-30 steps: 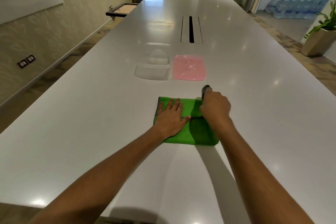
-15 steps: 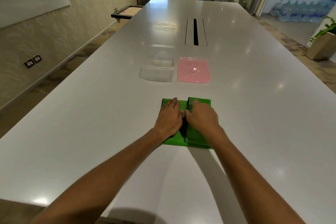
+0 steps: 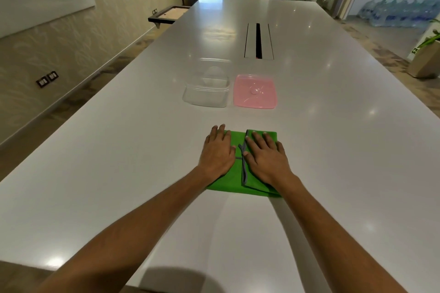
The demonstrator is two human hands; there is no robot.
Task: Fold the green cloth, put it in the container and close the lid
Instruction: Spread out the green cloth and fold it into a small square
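The green cloth (image 3: 234, 182) with a grey hem lies folded on the white table (image 3: 119, 150), its right part laid over the middle. My left hand (image 3: 217, 152) rests flat on the cloth's left part, fingers apart. My right hand (image 3: 265, 156) presses flat on the folded-over flap beside it. Beyond the cloth stands the clear container (image 3: 206, 93), without its lid. The pink lid (image 3: 255, 91) lies flat on the table just to the right of the container.
A cable slot (image 3: 258, 40) runs down the table's middle behind the container. A small shelf (image 3: 166, 15) sticks out from the left wall. Water bottles and a potted plant (image 3: 426, 59) stand on the floor to the right.
My right hand brought the cloth's right edge over to the left, then flattened onto the folded flap. My left hand slid a little left and stayed flat on the cloth.
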